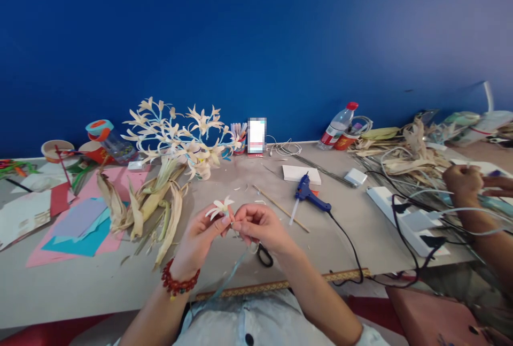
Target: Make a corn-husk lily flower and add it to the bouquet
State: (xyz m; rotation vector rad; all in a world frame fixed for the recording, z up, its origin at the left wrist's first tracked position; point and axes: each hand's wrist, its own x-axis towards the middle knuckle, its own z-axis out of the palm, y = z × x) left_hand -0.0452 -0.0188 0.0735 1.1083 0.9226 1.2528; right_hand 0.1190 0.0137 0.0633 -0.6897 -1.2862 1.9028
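Observation:
My left hand [202, 235], with a red bead bracelet at the wrist, pinches a small cream-coloured handmade flower [219, 207] by its base. Its pale petals spread above the thumb. Close against it, my right hand [260, 227] has its fingers pinched together at the flower's stem. A thin light blue strip [232, 275] trails from between the hands down toward my lap, and its upper end is hidden by the fingers. Just beneath my right hand lies the black handle of scissors [264, 255], partly covered.
A bunch of finished pale flowers [200, 145] stands behind my left hand, beside dry corn husks [172, 223] and coloured paper [80, 228]. Right lie a thin stick [280, 208], a blue glue gun [308, 194] with its cord, and a power strip [404, 223]. Another person's hand [465, 183] works far right.

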